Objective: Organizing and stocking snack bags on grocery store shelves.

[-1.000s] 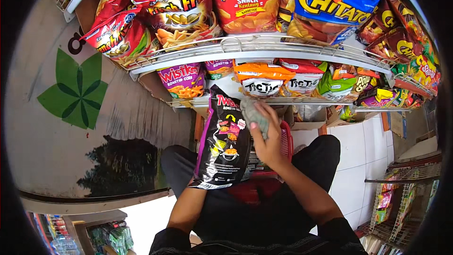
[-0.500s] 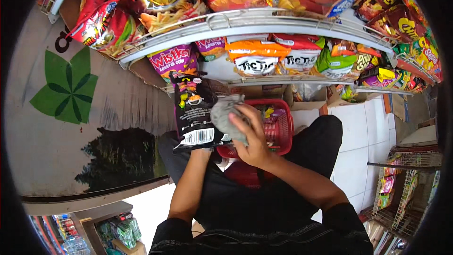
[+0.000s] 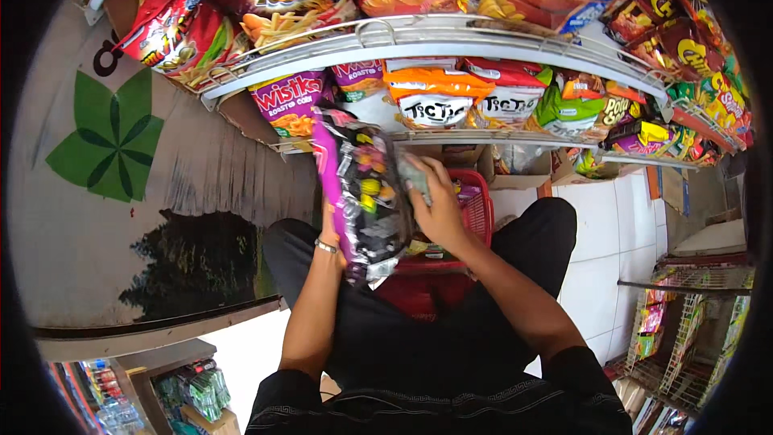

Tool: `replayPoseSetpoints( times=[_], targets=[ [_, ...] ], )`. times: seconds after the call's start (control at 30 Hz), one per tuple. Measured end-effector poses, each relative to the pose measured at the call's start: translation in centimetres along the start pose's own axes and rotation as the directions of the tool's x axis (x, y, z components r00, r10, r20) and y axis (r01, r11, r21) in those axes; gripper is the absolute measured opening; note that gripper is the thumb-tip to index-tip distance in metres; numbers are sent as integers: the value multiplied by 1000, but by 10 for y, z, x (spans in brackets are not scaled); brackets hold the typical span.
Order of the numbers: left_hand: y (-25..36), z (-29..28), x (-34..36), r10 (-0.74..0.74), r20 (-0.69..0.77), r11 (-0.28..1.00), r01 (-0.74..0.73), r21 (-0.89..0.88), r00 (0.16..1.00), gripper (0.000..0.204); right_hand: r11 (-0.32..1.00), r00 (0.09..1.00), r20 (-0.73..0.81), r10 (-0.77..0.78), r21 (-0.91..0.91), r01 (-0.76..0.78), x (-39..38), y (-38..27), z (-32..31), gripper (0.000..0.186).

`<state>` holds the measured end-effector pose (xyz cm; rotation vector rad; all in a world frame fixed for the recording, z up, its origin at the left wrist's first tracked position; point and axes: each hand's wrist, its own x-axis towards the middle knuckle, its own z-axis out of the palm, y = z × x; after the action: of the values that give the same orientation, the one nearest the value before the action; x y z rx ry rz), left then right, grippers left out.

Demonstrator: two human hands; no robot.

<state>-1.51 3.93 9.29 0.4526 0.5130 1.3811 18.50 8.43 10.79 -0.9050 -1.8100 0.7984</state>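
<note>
A black and purple snack bag point(image 3: 366, 193) stands upright and tilted in front of me, smeared a little by motion. My left hand point(image 3: 329, 229) grips it from its left side, with most of the fingers hidden behind it. At the bag's right side, my right hand point(image 3: 439, 209) is closed on a grey cloth point(image 3: 414, 178), which lies against or very near the bag. Below and beyond the right hand is a red plastic basket point(image 3: 486, 217) between my legs, with some packages inside, partly covered by the hand and the bag.
A white wire-edged shelf point(image 3: 451, 47) curves across ahead, holding large snack bags. Below it, a lower shelf point(image 3: 515, 139) carries smaller bags, with cardboard boxes point(image 3: 519, 177) underneath. A grey panel with a green leaf shape point(image 3: 113, 141) stands left; a wire rack point(image 3: 684, 330) stands right.
The bag has turned from its barcoded side, showing its purple edge, and shifted slightly right. My right hand with the cloth has moved from the bag's face to its right side.
</note>
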Motion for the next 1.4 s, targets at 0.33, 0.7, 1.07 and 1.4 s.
replayPoseSetpoints(
  times=[0.33,0.7,1.07,1.4],
  targets=[
    [22,20,-10,345,-289,841,-158,517,893,50,894,859,316,404,62,-443,24,-8,-77,24],
    [59,46,-6,759,-74,305,-254,918,646,89,894,746,557,365,14,-448,-5,-25,15,72],
    [82,-5,20,614,98,340,-375,862,783,94,972,919,331,216,-164,-169,55,-10,45,54],
    [124,-43,65,466,-32,856,-441,271,884,24,942,949,76,305,123,-312,73,-14,62,49]
  ],
)
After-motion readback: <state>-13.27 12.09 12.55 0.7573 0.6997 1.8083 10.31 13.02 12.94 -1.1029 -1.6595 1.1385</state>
